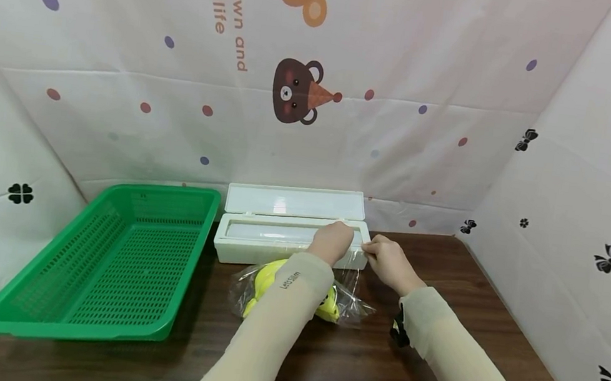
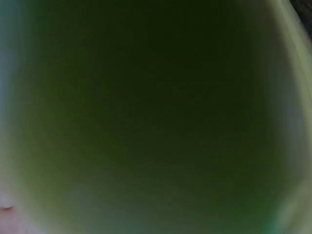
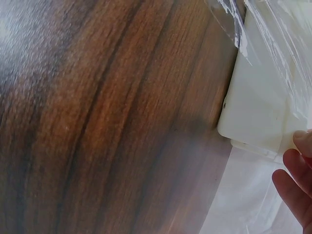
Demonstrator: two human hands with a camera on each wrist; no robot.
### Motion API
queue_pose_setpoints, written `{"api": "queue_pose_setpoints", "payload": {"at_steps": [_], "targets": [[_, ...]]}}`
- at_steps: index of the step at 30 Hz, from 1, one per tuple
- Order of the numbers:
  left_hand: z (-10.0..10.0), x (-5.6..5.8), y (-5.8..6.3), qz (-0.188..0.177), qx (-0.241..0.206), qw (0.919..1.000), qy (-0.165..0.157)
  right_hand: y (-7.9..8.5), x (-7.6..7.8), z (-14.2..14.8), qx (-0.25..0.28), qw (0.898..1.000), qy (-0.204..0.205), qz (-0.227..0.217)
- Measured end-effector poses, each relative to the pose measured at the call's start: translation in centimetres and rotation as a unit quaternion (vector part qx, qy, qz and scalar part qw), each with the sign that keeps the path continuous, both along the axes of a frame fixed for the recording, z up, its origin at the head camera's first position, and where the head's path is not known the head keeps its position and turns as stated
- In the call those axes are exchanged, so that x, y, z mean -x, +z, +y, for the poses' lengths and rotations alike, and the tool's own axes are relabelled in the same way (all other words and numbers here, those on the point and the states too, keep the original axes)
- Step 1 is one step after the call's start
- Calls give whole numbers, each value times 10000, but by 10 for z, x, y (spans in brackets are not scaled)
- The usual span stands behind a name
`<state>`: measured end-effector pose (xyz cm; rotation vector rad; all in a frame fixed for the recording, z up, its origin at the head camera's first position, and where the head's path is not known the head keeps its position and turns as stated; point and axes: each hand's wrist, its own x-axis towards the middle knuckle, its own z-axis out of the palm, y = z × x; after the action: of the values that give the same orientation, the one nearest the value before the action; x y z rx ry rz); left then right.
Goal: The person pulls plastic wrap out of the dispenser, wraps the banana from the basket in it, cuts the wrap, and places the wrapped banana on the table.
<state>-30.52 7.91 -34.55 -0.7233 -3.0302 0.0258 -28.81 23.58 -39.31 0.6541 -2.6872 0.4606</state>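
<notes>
A white cling film dispenser box (image 1: 253, 252) stands against the back wall with its lid (image 1: 295, 202) raised and the roll (image 1: 272, 232) showing inside. Clear cling film (image 1: 352, 265) hangs in creases over the front of its right end. My left hand (image 1: 332, 242) is curled over the box at the film; its fingertips are hidden. At the box's right front corner, my right hand (image 1: 389, 264) pinches the film's edge between thumb and bent fingers. A yellow item (image 1: 268, 277) in clear film lies before the box, partly behind my left forearm.
To the left stands a green plastic basket (image 1: 171, 301), its right rim close to the box. Patterned sheeting (image 1: 400, 151) covers the walls behind and at both sides. The dark wood tabletop (image 1: 341, 377) spreads in front. The left wrist view is dark and blurred.
</notes>
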Motion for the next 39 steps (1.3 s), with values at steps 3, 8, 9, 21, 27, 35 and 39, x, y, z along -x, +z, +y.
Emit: {"api": "queue_pose_setpoints", "payload": {"at_steps": [3, 8, 9, 21, 27, 35, 39], "targets": [[3, 0, 0, 9, 35, 10000, 25, 0, 0, 0, 8, 10000, -14, -33], [6, 1, 2, -155, 50, 9998, 80, 1, -1, 0, 18, 10000, -51, -53], [6, 1, 3, -199, 48, 9997, 99, 1, -1, 0, 23, 10000, -57, -58], [7, 2, 10, -269, -1, 9994, 216, 2, -2, 0, 62, 9999, -70, -60], [6, 2, 10, -379, -223, 9989, 160, 1, -2, 0, 66, 9999, -51, -108], [7, -1, 14, -583, -471, 9971, 124, 1, -2, 1, 54, 9999, -71, -138], [9, -1, 14, -541, -476, 9973, 161, 0, -2, 2, 74, 9998, -70, -174]]}}
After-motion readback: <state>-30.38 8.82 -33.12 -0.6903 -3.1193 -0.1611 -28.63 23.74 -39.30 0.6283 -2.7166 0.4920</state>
